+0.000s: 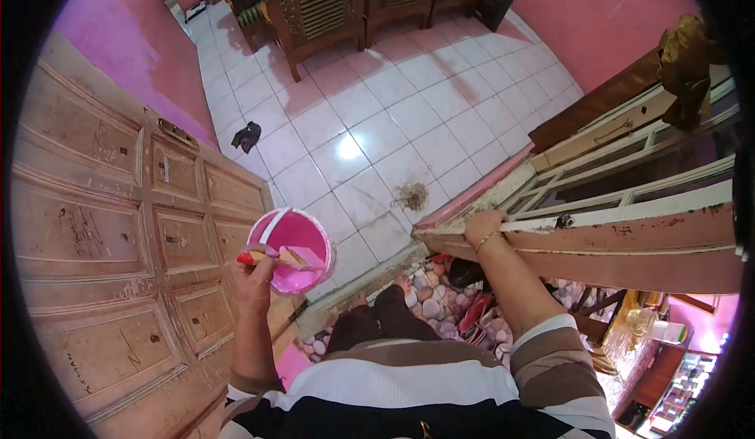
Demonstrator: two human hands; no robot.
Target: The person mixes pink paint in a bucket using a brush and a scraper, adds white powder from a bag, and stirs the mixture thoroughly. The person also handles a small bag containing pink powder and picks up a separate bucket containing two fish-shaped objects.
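My left hand (258,272) is closed around a paintbrush (291,257) with a red-ended handle. The brush lies across the opening of a white bucket (330,242) with pink paint inside. A pale band, perhaps the bucket's handle, crosses its rim beside my fingers; whether I grip that too, I cannot tell. My right hand (485,224), a bracelet at its wrist, is curled over the end of a worn pink-and-white wooden frame (598,238). Its fingertips are partly hidden.
A scuffed panelled wooden door (149,242) stands on the left. Ahead, a dark crumpled cloth or bag (246,136) and a clump of debris (411,196) lie on white floor tiles (393,136). Carved wooden chairs (318,14) stand beyond. Pebble-patterned flooring (431,297) surrounds my feet.
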